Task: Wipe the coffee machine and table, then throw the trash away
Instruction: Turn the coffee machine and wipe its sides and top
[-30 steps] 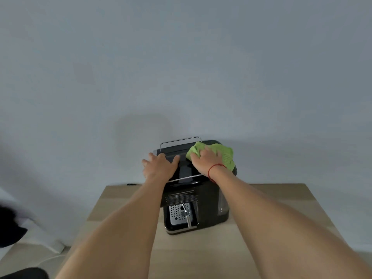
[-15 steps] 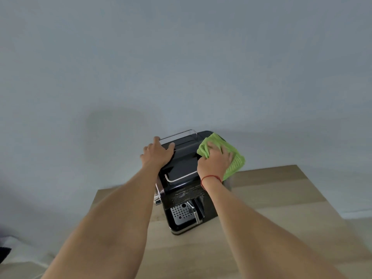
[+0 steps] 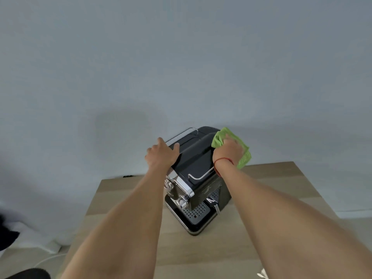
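A black coffee machine (image 3: 196, 174) with chrome trim and a perforated drip tray stands on the light wooden table (image 3: 221, 254), turned at an angle. My left hand (image 3: 161, 156) grips its top left edge beside the wire rail. My right hand (image 3: 228, 151) presses a green cloth (image 3: 244, 158) against the machine's upper right side; the cloth hangs over the right edge. A red string circles my right wrist.
A plain grey wall rises right behind the table. A small white scrap (image 3: 262, 274) lies at the table's near right edge. White fabric (image 3: 40, 236) and a dark object (image 3: 8, 234) lie on the floor to the left. A black cable end (image 3: 127, 176) shows behind the table.
The machine has been turned so its front faces more to the right. My right hand and the cloth slid from the top to the right side. The view has shifted left.
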The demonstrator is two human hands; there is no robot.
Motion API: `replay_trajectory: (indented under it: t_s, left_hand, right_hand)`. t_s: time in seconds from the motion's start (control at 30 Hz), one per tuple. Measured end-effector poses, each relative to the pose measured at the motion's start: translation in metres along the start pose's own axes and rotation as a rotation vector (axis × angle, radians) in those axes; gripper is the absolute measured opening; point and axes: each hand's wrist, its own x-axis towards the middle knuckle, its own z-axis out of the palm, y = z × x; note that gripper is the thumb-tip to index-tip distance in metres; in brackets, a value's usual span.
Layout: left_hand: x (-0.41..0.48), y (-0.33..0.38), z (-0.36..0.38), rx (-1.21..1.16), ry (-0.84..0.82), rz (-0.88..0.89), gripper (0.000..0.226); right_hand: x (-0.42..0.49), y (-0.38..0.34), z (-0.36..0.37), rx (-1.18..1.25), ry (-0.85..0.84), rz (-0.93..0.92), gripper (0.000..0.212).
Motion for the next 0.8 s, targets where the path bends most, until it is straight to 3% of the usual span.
replay_trajectory:
  t_s: [0.1, 0.2, 0.37, 0.43, 0.57, 0.7, 0.8]
  left_hand:
    - [-0.01, 0.003, -0.005, 0.217, -0.003, -0.024, 0.066]
    - [-0.014, 0.004, -0.007, 0.261, -0.008, -0.006, 0.068]
    - [0.012, -0.003, -0.003, -0.086, -0.236, 0.138, 0.048]
    - [0.013, -0.005, 0.004, -0.201, -0.229, 0.096, 0.039]
    - [-0.004, -0.001, 0.012, -0.203, -0.115, 0.015, 0.047]
    - [-0.017, 0.007, 0.008, -0.171, -0.163, -0.052, 0.068]
    - [-0.019, 0.015, 0.009, -0.102, -0.178, -0.035, 0.068]
  right_hand:
    - [-0.005, 0.005, -0.01, -0.027, 0.022, 0.005, 0.034]
    - [-0.001, 0.013, -0.007, 0.017, -0.027, -0.037, 0.03]
    - [0.006, 0.017, -0.005, 0.091, -0.078, -0.05, 0.051]
    - [0.008, 0.018, -0.008, 0.109, -0.092, -0.061, 0.053]
    - [0.02, 0.021, -0.017, 0.036, -0.145, -0.194, 0.049]
    - [0.032, 0.024, -0.037, -0.012, -0.283, -0.254, 0.051]
    - [0.036, 0.028, -0.038, 0.002, -0.347, -0.297, 0.054]
